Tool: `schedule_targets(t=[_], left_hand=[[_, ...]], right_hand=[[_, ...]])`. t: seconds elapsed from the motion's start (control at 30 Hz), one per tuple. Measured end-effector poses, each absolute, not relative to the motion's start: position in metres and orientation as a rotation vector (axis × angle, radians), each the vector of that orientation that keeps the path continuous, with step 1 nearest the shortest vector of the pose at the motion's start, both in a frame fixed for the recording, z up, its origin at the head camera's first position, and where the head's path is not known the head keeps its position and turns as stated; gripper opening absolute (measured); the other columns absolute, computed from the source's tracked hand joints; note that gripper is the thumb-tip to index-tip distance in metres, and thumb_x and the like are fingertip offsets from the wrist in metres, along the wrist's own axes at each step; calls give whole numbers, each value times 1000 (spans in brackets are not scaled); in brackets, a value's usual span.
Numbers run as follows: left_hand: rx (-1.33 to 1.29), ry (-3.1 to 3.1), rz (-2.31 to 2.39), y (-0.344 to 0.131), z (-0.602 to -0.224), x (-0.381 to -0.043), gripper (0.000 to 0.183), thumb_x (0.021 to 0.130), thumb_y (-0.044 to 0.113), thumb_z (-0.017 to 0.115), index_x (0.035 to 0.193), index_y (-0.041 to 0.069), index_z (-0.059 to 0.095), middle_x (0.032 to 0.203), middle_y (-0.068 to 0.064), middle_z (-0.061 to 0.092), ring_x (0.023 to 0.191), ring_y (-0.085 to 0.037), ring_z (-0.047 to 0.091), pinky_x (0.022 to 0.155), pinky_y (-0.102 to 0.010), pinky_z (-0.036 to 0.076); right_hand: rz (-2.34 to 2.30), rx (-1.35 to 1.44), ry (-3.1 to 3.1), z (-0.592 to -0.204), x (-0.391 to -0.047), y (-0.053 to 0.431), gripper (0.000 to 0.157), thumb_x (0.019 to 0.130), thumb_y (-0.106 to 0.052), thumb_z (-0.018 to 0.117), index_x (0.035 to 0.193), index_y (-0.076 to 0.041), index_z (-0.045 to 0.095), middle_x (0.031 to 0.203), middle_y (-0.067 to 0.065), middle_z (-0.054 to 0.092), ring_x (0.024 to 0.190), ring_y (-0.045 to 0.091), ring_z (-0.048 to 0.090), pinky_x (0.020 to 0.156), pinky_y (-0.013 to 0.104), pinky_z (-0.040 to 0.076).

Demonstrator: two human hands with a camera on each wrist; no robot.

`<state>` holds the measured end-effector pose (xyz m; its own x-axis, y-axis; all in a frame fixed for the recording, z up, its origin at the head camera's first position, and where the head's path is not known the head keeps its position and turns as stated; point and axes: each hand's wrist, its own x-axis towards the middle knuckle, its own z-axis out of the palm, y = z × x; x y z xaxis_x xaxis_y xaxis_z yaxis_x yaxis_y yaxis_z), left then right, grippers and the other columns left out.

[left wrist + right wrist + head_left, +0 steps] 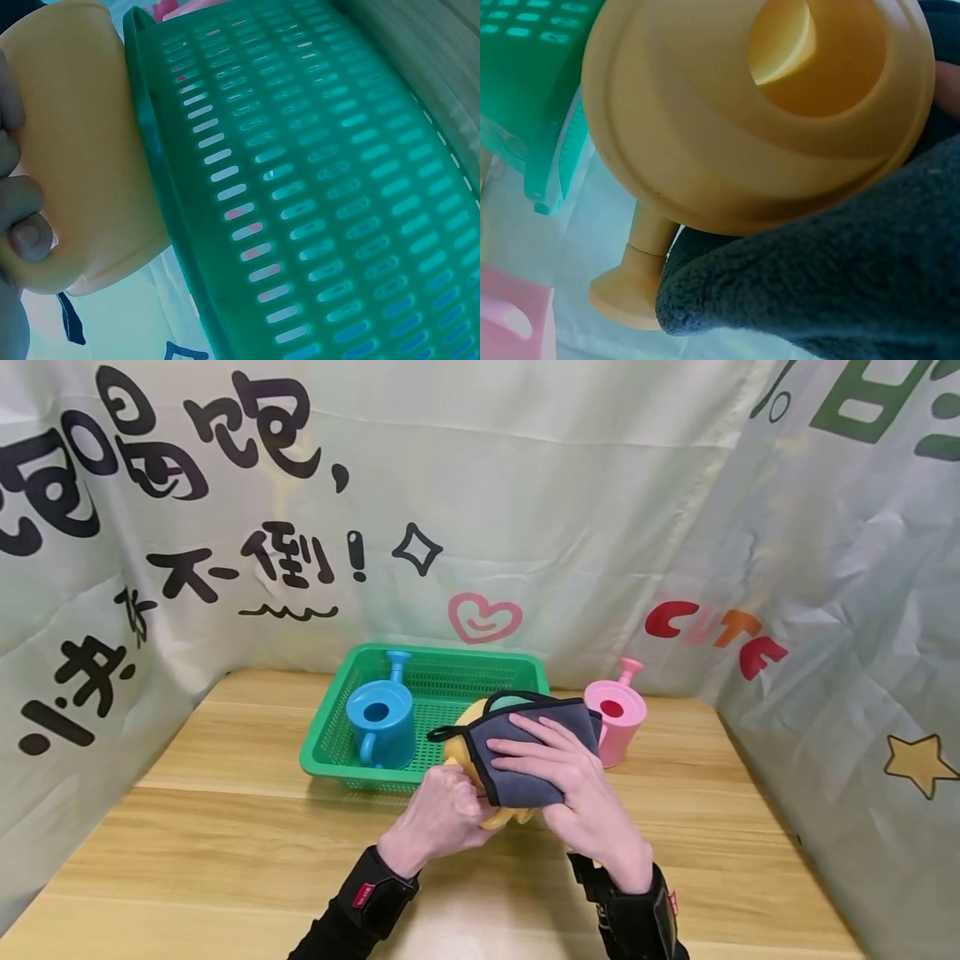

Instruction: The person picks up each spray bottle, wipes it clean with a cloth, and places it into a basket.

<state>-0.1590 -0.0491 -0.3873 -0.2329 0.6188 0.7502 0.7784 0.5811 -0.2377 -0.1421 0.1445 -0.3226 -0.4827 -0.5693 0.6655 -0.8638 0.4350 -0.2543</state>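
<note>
In the head view my left hand [442, 806] grips a yellow watering can [459, 752] near the green basket's front edge. Its curled fingers [19, 199] show against the can's side in the left wrist view. My right hand [558, 772] lies over a dark grey cloth [517, 781] with black trim and a hanging loop, its fingers extended and pressing the cloth to the can. The cloth covers much of the can in the head view. From the right wrist, the can's round top opening [817, 60] and its spout [634, 281] show, with cloth along the rim.
A green perforated basket [322, 752] stands at the back of the wooden table [247, 835], holding a blue watering can [390, 739]. Right of it stands a pink watering can [622, 727], partly behind the cloth. A printed fabric backdrop [585, 527] encloses the table's back and sides.
</note>
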Motion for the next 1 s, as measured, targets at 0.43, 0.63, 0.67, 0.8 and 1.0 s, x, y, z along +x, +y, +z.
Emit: schedule_targets(t=[0.43, 0.63, 0.67, 0.8, 1.0], left_hand=[[-1143, -1928, -233, -47, -387, -159, 29, 70, 28, 73, 50, 23, 53, 42, 10, 41, 41, -9, 45, 40, -25, 40], [-1140, -1902, -229, -47, -386, -158, 29, 70, 29, 74, 51, 23, 53, 43, 10, 41, 41, -9, 46, 39, -25, 40], [-1145, -1894, -225, -47, -385, -158, 32, 71, 29, 73, 49, 24, 50, 43, 11, 38, 41, -7, 45, 40, -24, 40], [-1162, -1878, -207, -46, -386, -158, 37, 73, 29, 71, 48, 24, 44, 43, 12, 34, 39, -4, 41, 41, -22, 38], [-1146, -1914, -232, -46, -387, -157, 31, 72, 29, 71, 50, 23, 51, 43, 10, 42, 42, -8, 47, 42, -26, 41]], right_hand=[[834, 1155, -2192, -323, -145, 146, 51, 73, 10, 45, 109, -13, 73, 120, 2, 66, 127, 27, 46, 105, 52, 33], [847, 1131, -2198, -322, -144, 143, 49, 75, 9, 45, 109, -12, 72, 119, 1, 67, 127, 26, 47, 106, 51, 32], [867, 1091, -2207, -322, -145, 143, 49, 76, 10, 45, 111, -12, 72, 120, 1, 67, 126, 25, 47, 106, 51, 33], [907, 997, -2237, -325, -146, 145, 51, 77, 10, 45, 115, -12, 71, 123, 0, 65, 126, 24, 47, 104, 50, 36], [837, 1165, -2205, -324, -144, 146, 56, 68, 11, 44, 110, -12, 73, 120, 1, 66, 127, 27, 46, 106, 53, 31]])
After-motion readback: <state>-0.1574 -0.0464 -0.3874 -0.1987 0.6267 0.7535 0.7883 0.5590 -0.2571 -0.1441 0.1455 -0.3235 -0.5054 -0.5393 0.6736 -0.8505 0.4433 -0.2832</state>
